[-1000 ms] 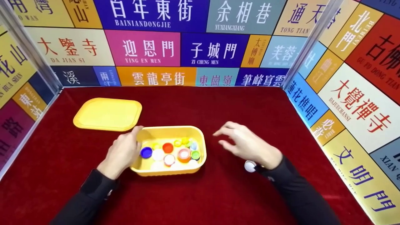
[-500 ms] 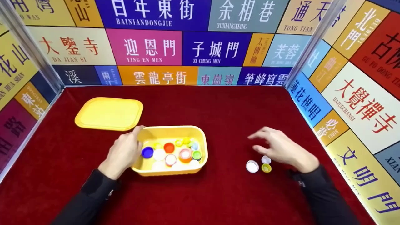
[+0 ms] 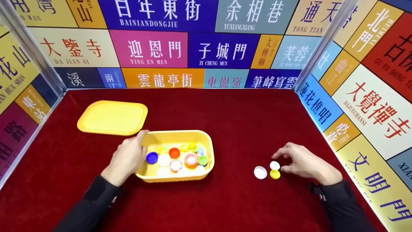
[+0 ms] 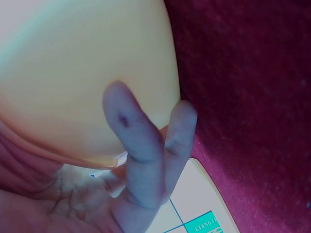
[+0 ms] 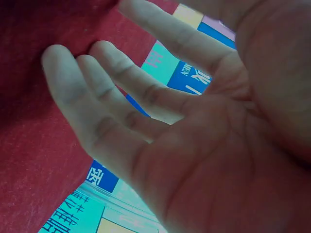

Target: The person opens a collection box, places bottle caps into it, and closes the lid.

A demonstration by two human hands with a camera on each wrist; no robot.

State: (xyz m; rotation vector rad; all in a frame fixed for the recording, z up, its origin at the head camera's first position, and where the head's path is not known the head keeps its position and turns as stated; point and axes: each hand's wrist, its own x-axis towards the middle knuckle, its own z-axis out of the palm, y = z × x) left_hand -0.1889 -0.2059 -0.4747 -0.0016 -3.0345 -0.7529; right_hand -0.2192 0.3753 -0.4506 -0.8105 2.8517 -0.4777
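Note:
My left hand [image 3: 126, 157] grips the left end of a yellow plastic box [image 3: 173, 179]. In the left wrist view, fingers [image 4: 141, 160] lie along the box's smooth outer wall [image 4: 73, 92]. Inside the box are several bottle caps, among them a blue cap [image 3: 152, 158], a red cap [image 3: 174, 152] and a green cap [image 3: 202, 160]. My right hand [image 3: 304, 162] is over the cloth on the right, its bent fingers apart and holding nothing. Just left of its fingertips are a small white cap [image 3: 274, 165] and a yellow cap [image 3: 275, 174]; a larger white cap [image 3: 260, 172] lies further left.
A yellow lid [image 3: 112, 117] lies flat behind the box, at the back left. Dark red cloth [image 3: 225, 206] covers the table. Printed panels [image 3: 225, 50] stand along the back and both sides, joined by metal corner posts [image 3: 322, 48].
My right hand has moved right and toward me, from beside the box to the loose caps, uncovering the small white and yellow ones. My left hand stays on the box.

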